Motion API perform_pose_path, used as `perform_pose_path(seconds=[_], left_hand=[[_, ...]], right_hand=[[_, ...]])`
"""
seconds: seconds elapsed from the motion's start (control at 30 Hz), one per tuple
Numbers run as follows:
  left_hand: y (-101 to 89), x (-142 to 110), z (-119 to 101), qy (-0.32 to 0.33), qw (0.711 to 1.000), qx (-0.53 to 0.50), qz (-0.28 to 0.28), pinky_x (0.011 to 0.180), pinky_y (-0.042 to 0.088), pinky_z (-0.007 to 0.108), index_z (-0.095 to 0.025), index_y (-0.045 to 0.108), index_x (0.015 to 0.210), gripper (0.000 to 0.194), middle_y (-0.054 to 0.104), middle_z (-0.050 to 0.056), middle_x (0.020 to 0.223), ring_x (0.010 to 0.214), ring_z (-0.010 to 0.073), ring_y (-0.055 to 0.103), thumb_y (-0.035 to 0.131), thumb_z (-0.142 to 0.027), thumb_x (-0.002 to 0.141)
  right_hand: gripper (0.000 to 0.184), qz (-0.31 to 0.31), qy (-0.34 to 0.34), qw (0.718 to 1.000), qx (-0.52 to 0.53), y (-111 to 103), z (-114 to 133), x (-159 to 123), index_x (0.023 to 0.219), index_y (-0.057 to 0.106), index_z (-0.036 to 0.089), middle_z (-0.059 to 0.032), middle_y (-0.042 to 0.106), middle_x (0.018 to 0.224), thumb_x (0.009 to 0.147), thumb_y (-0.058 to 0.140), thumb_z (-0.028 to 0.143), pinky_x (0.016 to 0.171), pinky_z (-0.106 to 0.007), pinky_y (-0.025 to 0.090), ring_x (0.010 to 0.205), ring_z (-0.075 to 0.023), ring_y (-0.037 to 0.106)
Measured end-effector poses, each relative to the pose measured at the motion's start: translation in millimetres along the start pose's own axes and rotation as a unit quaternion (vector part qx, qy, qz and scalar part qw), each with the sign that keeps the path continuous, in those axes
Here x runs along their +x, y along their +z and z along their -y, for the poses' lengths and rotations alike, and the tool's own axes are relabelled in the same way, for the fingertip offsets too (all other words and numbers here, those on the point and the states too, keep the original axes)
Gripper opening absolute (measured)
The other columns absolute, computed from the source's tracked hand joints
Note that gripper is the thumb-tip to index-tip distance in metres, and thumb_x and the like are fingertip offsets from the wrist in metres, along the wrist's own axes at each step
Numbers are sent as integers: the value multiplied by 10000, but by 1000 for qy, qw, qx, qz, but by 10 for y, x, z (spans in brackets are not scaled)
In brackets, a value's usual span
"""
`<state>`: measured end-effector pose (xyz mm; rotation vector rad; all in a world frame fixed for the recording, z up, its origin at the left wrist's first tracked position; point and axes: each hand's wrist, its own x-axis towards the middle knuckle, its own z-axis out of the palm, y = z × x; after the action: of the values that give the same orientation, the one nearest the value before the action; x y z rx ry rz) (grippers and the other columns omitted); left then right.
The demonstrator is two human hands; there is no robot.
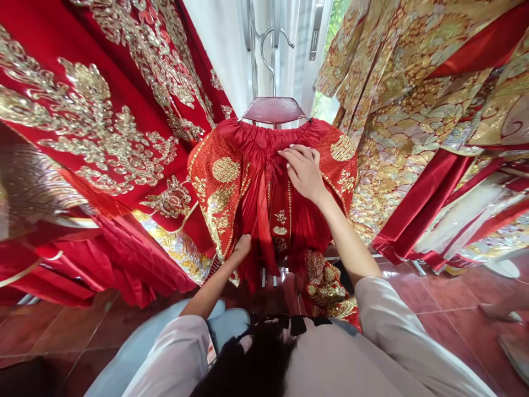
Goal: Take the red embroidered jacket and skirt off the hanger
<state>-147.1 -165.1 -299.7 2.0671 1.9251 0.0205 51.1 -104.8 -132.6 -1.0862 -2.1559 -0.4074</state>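
A red skirt (221, 190) with gold embroidery and a gathered waistband hangs in front of me from a hanger (273, 109) with a metal hook. Red ribbon ties (263, 215) dangle down its middle. Low on the skirt's left side, my left hand (243, 246) is closed on the fabric; its fingertips are hidden. My right hand (305, 170) rests on the upper front just below the waistband, palm towards the cloth and fingers stretched out.
Red garments with silver-gold beading (124, 127) hang close on the left. Gold patterned garments (413, 110) hang on the right. A gold-and-red embroidered cloth (330, 286) lies low by my right forearm. Reddish tiles (450, 314) cover the floor; another person's feet (502, 311) show at right.
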Motion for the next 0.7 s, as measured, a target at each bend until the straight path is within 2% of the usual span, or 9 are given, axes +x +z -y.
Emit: perform_pose_path(seconds=[0.1,0.23,0.27,0.37,0.4,0.47,0.53,0.6,0.7], left_hand=[[-69,44,41,-18,998,8,56,762,528,329,-118,584,1077,274,590,75,1020,903,196,605,605,-311,884],[-613,15,-196,45,997,-14,62,669,496,282,-100,642,803,285,614,58,744,703,175,606,607,-377,860],[-817,-32,-282,82,996,-30,28,705,488,270,-128,645,817,315,616,41,747,720,162,602,521,-404,904],[-1460,-200,-515,277,913,-86,-287,831,466,311,-160,635,994,328,636,50,875,836,173,590,375,-353,950],[-1642,-233,-568,301,886,-66,-347,922,430,356,-167,618,1062,320,634,64,976,938,195,571,389,-353,937],[-1894,-223,-619,324,866,-14,-381,1066,299,443,-181,587,1153,339,615,68,1084,1075,216,517,377,-326,929],[-1977,-123,-594,339,875,40,-343,1123,169,508,-177,620,1111,355,631,60,1042,1080,218,516,335,-293,934],[-1933,1,-519,352,886,80,-291,1127,94,554,-167,674,984,392,654,52,938,1017,217,546,300,-274,937],[-1803,78,-399,373,887,108,-251,1114,32,596,-181,701,904,406,672,42,882,987,220,559,307,-271,932]], right_hand=[[369,8,5,1000,-18,-36,49,13,1241,502,205,-79,536,1235,907,357,266,1019,-462,211,1234,-252,343],[248,19,20,999,-26,-50,110,53,991,608,171,-106,572,1045,875,431,300,986,-498,204,1127,-284,379],[221,27,18,999,-19,-57,122,52,915,617,169,-101,573,1005,863,447,301,982,-503,201,1103,-282,388],[179,55,-18,998,40,-117,157,8,727,597,166,-63,570,963,805,520,306,1002,-507,172,1060,-253,416],[189,59,-35,995,73,-159,167,-21,680,583,164,-48,571,958,791,536,310,1015,-506,153,1050,-239,428],[237,51,-68,983,161,-290,183,-100,620,557,162,-26,576,927,789,548,328,1030,-491,144,1011,-206,459],[297,39,-112,952,282,-486,197,-217,596,537,159,-16,573,853,811,543,365,991,-452,228,902,-165,493],[349,45,-160,895,414,-725,220,-375,576,503,154,-10,549,756,836,537,385,866,-370,342,755,-121,491],[373,189,-226,808,510,-1042,291,-643,566,476,151,-11,523,670,866,537,366,652,-253,365,621,-80,457]])
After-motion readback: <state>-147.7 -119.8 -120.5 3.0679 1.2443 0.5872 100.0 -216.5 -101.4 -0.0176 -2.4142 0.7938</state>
